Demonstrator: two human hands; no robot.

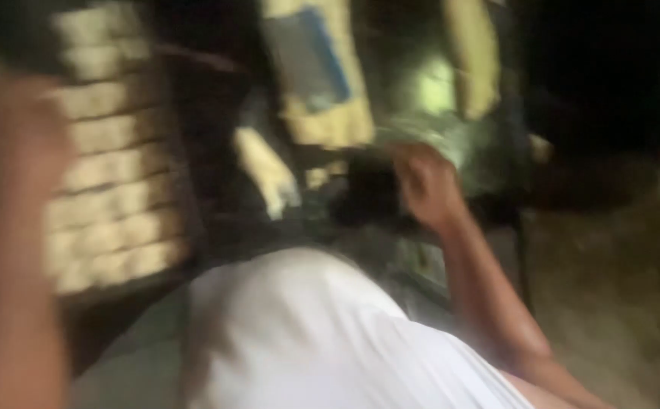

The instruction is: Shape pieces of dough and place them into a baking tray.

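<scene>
dark blurred object (368, 193), just left of right hand (424, 185), touching

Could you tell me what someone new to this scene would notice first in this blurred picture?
Most likely the white cloth spread across the bottom centre. Above it, a raised arm ends in the right hand, fingers curled at a dark shape too blurred to name. On the left a stack of pale rows catches the light, and a blurred forearm, probably the left hand, fills the left edge.
</scene>
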